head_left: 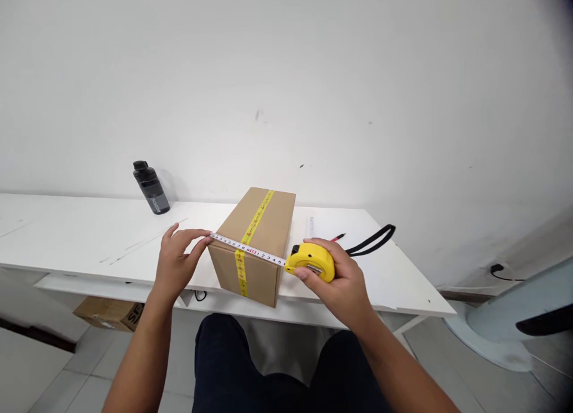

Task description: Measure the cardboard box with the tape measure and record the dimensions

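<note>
A brown cardboard box (264, 222) sealed with yellow tape stands on the white table (89, 240), close to its near edge. A white measuring tape blade (248, 250) stretches across the box's near top edge. My left hand (176, 264) pinches the blade's free end at the box's left corner. My right hand (340, 279) grips the yellow tape measure case (311, 261) just past the box's right corner, thumb on the case.
A dark water bottle (151, 187) stands at the back left by the wall. A red pen (338, 237), a clear ruler (310, 227) and a black strap (371, 240) lie right of the box. Another cardboard box (110, 313) sits under the table. A fan base (505, 329) is on the floor right.
</note>
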Available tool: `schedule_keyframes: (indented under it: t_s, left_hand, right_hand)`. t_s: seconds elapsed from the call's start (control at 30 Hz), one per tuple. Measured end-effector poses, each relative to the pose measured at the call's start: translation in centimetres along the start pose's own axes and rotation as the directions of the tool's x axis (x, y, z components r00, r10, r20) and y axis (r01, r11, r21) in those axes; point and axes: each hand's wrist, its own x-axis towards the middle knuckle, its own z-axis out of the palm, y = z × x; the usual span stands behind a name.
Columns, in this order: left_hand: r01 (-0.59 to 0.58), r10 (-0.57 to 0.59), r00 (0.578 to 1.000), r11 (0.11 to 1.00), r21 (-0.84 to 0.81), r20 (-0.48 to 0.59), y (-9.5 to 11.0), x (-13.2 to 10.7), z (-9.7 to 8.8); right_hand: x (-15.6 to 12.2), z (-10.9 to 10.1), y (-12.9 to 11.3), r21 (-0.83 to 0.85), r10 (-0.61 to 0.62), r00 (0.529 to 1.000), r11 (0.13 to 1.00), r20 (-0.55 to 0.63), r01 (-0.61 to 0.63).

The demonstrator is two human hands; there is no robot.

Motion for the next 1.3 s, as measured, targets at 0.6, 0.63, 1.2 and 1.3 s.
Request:
schedule_keyframes:
  t_s: [0.6, 0.63, 1.2, 1.3]
  left_hand:
    - [0.108, -0.097, 0.991, 0.987, -0.122, 0.097, -1.9, -0.9, -0.4]
    - [0.097, -0.085, 0.992, 0.988, -0.123, 0.094, -1.8, -0.9, -0.4]
    - [0.133, -0.098, 0.979, 0.972, -0.193, 0.178, -0.1, -0.8, -0.6]
    - [0.172, -0.138, 0.978, 0.958, -0.228, 0.157, -0.2, -0.8, -0.3]
  right_hand:
    - [0.9, 0.2, 0.9, 0.029, -0.012, 0.995, 1.000, 0.103, 0.009]
    - [0.9, 0.3, 0.8, 0.031, -0.012, 0.995, 0.999, 0.102, 0.009]
    - [0.9, 0.2, 0.9, 0.070, 0.044, 0.991, 0.996, 0.126, -0.053]
    - [1.0, 0.3, 1.0, 0.076, 0.049, 0.989, 0.995, 0.137, -0.060]
